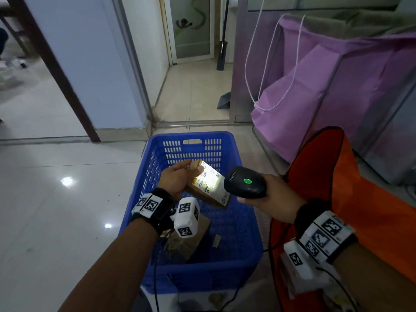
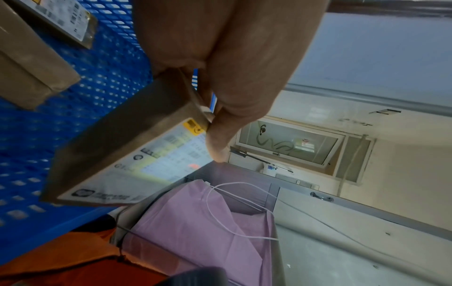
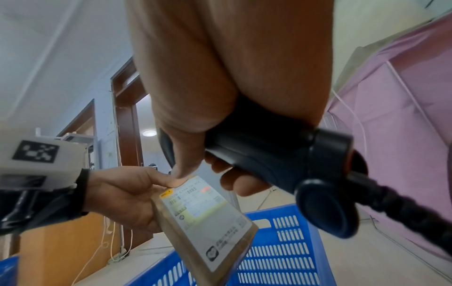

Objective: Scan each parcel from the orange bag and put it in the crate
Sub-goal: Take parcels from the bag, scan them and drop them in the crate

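My left hand (image 1: 180, 176) grips a small brown cardboard parcel (image 1: 208, 185) by its upper end, above the blue crate (image 1: 202, 275). Its white shipping label (image 3: 208, 211) faces up and is lit by the scanner's beam. My right hand (image 1: 274, 194) holds the black barcode scanner (image 1: 245, 182), whose green light is on, pointed at the label from the right. The same parcel (image 2: 117, 154) shows tilted in the left wrist view, thumb on its label edge. The orange bag (image 1: 337, 199) stands at the right of the crate.
Two other brown parcels (image 1: 186, 242) lie on the crate floor under my left wrist. A purple bag (image 1: 315, 91) with white cord handles stands behind the orange one. The scanner's black cable (image 3: 403, 205) trails off to the right. Tiled floor lies left of the crate.
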A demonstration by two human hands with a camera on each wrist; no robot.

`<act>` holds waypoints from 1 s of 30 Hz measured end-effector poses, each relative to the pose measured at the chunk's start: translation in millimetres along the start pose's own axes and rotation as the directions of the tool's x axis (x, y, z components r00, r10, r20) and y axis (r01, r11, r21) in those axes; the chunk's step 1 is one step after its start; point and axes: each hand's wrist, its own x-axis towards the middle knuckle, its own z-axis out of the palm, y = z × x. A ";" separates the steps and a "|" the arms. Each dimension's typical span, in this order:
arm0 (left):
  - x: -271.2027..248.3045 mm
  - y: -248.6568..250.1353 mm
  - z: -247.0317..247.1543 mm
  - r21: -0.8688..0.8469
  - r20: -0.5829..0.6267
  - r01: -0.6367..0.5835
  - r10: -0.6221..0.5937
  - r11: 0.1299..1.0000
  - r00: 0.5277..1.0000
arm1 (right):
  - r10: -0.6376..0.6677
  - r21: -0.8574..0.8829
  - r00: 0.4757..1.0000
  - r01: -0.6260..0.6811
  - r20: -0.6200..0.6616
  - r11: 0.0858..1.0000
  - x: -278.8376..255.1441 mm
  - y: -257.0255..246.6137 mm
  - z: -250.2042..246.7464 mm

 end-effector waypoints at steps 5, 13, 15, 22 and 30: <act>0.5 3.0 -1.8 0.019 -0.044 0.031 -0.030 0.999 0.999 | -0.038 -0.048 0.996 0.042 0.075 0.998 -0.7 -9.5 2.0; 2.9 2.6 -8.6 0.137 -0.050 0.023 -0.016 0.990 0.999 | -0.030 -0.005 0.990 0.031 0.136 0.999 -21.1 -7.1 -9.7; -0.2 3.1 -8.4 0.110 -0.040 0.038 -0.034 0.993 0.999 | -0.038 -0.014 0.991 0.041 0.129 0.999 -26.7 -5.3 -15.2; 5.1 -1.7 -6.5 0.099 -0.084 0.074 -0.066 0.992 0.994 | -0.018 -0.016 0.994 0.020 0.110 1.000 -36.1 -10.9 -28.9; 24.5 -22.3 -19.4 0.607 -0.296 0.100 0.108 0.789 0.949 | 0.080 -0.152 0.977 -0.111 -0.200 0.982 -44.4 14.2 -72.2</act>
